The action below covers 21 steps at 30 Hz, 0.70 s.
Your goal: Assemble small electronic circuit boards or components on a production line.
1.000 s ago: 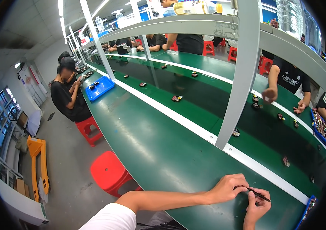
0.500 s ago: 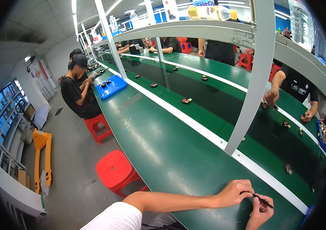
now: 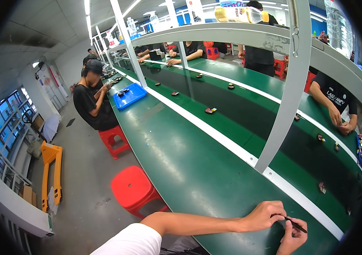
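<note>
Over the green tabletop (image 3: 198,178), near its lower right end, my two hands meet around a slim black stick-like piece (image 3: 296,225). My left hand (image 3: 266,216) comes across from the lower left, its fingertips pinching the piece's near end. Closed around the other end are the thumb and fingers of my right hand (image 3: 292,239). The fingers partly cover the piece, so its exact kind does not show.
A white rail (image 3: 215,127) divides the tabletop from a dark conveyor belt (image 3: 249,123) carrying several small parts (image 3: 210,110). A metal post (image 3: 281,106) rises beyond my hands. A blue tray (image 3: 130,97), a red stool (image 3: 132,187) and co-workers (image 3: 91,97) are around.
The view has shifted slightly. Across the belt at the right, a co-worker's hand has drawn back from the belt to the other hand. My hands keep their pinch on the black piece.
</note>
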Available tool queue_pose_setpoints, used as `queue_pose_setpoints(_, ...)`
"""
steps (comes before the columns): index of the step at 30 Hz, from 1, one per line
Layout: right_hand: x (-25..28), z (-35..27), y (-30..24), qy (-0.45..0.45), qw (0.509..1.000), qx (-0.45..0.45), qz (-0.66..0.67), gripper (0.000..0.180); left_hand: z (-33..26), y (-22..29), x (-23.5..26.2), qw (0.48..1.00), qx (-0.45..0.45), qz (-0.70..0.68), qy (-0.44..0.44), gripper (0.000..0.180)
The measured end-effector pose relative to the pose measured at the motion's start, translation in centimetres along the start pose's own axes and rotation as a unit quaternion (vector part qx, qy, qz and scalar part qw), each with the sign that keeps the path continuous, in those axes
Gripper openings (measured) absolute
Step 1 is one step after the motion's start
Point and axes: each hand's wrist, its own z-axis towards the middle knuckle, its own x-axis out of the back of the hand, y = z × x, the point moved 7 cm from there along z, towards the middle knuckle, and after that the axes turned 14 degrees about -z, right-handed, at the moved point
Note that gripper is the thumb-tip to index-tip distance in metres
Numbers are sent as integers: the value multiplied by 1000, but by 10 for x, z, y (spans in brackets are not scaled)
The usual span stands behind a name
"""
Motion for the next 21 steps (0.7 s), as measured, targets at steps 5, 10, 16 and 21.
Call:
queue_pose_setpoints(5, 2, 1, -8, 4, 1000, 24, 19, 12, 0, 1, -1, 1000, -11, -3, 3, 6)
queue_pose_setpoints(10, 3, 4, -6, -1, 1000, 16, -2, 12, 1, 3, -2, 1000, -28, 9, -1, 6)
queue_pose_setpoints(16, 20, 12, -18, 58, 997, 43, -25, 11, 3, -2, -3, 998, 70, -1, 3, 16)
queue_pose_setpoints(21, 29, 18, -1, 79, 995, 15, -60, 13, 0, -12, -3, 999, 6, 22, 32, 20)
